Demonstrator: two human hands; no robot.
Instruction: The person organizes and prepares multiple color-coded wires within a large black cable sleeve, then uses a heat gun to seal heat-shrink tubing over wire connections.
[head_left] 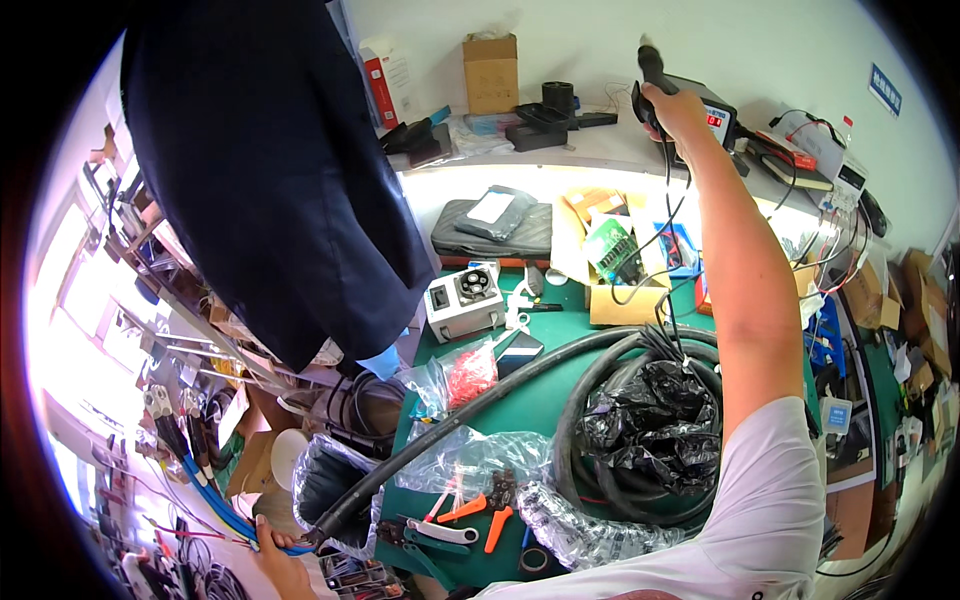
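My right hand (672, 112) reaches to the shelf at the back and grips a black corded hot-air gun (651, 66), its nozzle pointing up. Beside it stands a black station box (710, 112) with a red lit display. Low on the left, my left hand (282, 568) is closed around the blue wires (222, 508) where they leave the thick black cable (400, 458). Metal lugs (160, 402) end the wires further left. The cable runs across the green mat and coils on the right around a black plastic bag (655, 425).
A crimping tool with orange handles (490, 510), pliers (440, 530) and bubble wrap (590, 530) lie on the mat. Behind are a grey device (466, 305), a bag of red parts (470, 372) and an open carton (628, 305). A dark garment (270, 180) hangs at upper left.
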